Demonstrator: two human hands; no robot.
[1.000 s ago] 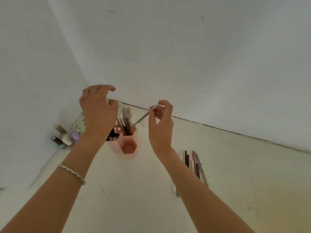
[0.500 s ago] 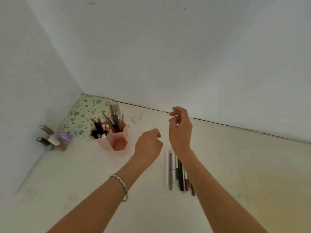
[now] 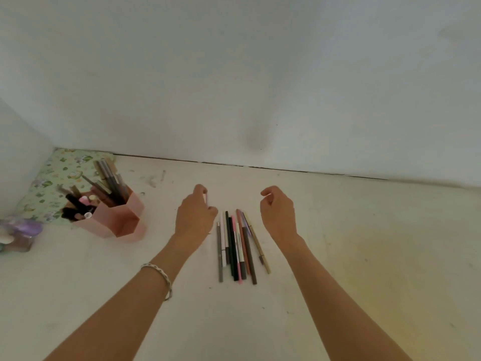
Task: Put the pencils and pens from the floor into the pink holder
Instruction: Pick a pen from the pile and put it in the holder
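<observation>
On the pale floor (image 3: 364,256) below white walls (image 3: 260,74), pens (image 3: 235,246) lie between two hands — right hand (image 3: 278,214) loosely curled, empty; left hand (image 3: 194,217) curled, grip unclear.

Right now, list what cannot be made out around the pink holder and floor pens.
Head view:
Left hand: its back hides the fingertips; whether they pinch a pen is unclear.
Pink hexagonal plastic holder: walls hide its pens' lower ends.
Small bottles: blurred, cut by the left edge.
Row of slim pens on the floor: overlapping, count uncertain.
</observation>
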